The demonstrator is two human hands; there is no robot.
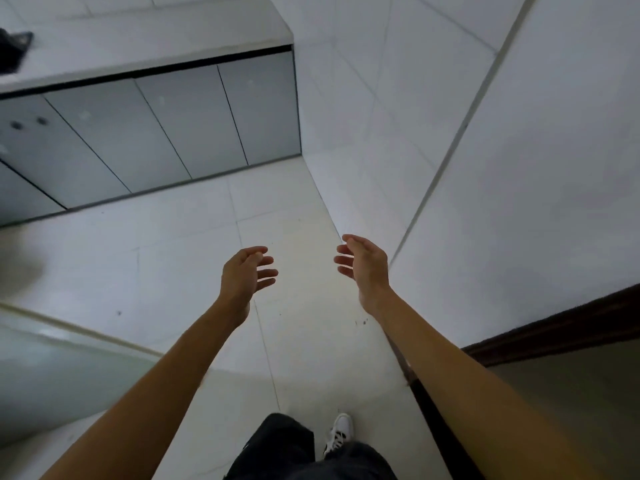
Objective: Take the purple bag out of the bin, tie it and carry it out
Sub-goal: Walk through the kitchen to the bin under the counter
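No purple bag and no bin show in the head view. My left hand point(246, 271) is held out in front of me over the white tiled floor point(173, 258), fingers apart and holding nothing. My right hand point(363, 265) is level with it, a little to the right, palm turned inward, fingers spread and empty. The two hands face each other with a gap between them. Below them my dark trousers and one white shoe point(339, 433) are visible.
A white counter point(156, 39) with grey cabinet doors point(156, 133) runs across the upper left. A dark object point(12, 50) lies on the counter's left end. A white tiled wall point(519, 150) stands on the right, with a dark door frame point(554, 327) at lower right.
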